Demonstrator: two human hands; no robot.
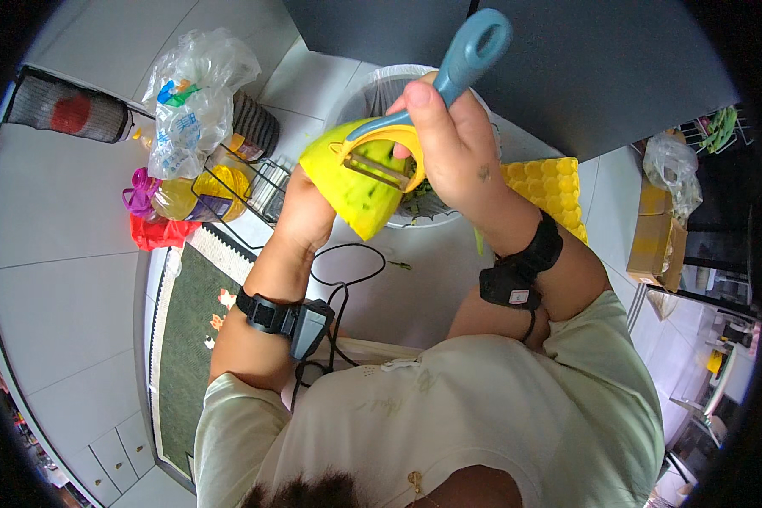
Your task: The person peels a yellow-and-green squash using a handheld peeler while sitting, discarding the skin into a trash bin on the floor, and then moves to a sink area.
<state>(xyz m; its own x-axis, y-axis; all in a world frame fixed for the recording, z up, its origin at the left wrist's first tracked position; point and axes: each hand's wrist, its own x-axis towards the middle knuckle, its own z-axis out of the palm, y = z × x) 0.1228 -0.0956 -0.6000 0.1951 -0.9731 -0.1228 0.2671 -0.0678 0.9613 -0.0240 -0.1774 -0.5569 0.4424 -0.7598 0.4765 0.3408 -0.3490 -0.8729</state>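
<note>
My left hand [305,213] holds a wedge of yellow-green fruit or vegetable [355,184] from below and behind, with its fingers mostly hidden. Dark green patches mark the piece's surface. My right hand [447,140] grips a peeler [387,130] with a blue handle and a yellow head. The peeler's metal blade lies over the right part of the piece; whether it touches cannot be told. Beneath both hands is a round bin [441,221] with a clear liner, holding dark green scraps.
A yellow egg tray [546,190] lies right of the bin. At left, a wire rack [228,219] stands by oil bottles [178,200] and a plastic bag [193,114]. A black cable [349,279] loops near my left forearm. A cardboard box [654,238] stands far right.
</note>
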